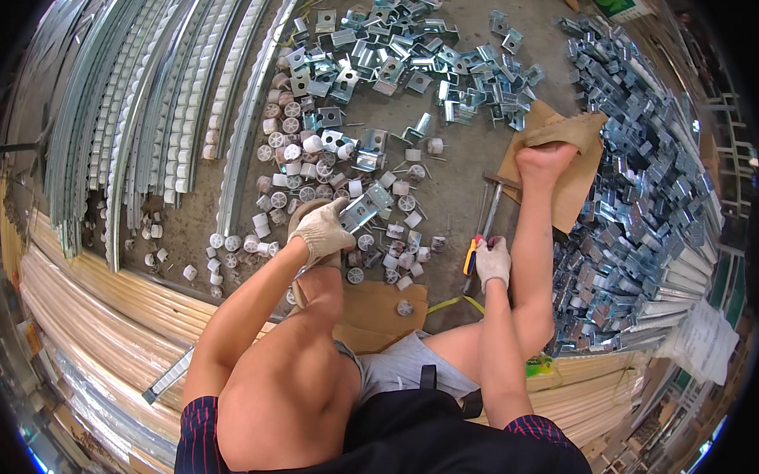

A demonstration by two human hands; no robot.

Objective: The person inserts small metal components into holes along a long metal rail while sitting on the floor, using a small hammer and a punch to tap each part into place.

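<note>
My left hand (322,228), in a white knit glove, grips a shiny metal bracket (366,206) with holes, above scattered white rollers (324,168). My right hand (492,262), also gloved, is closed about the handle of a hammer (496,210), whose head points away from me near my right foot. Just left of those fingers is a screwdriver (470,256) with a yellow and black handle. How the fingers wrap the hammer handle is partly hidden. More white rollers with pins (406,259) lie between my two hands.
Loose metal brackets (396,56) are heaped at the far middle. A larger bracket pile (623,197) spreads along the right. Long metal rails with white rollers (153,83) lie at the left. Cardboard (578,199) is under my right foot. Long wrapped lengths (97,309) are stacked at near left.
</note>
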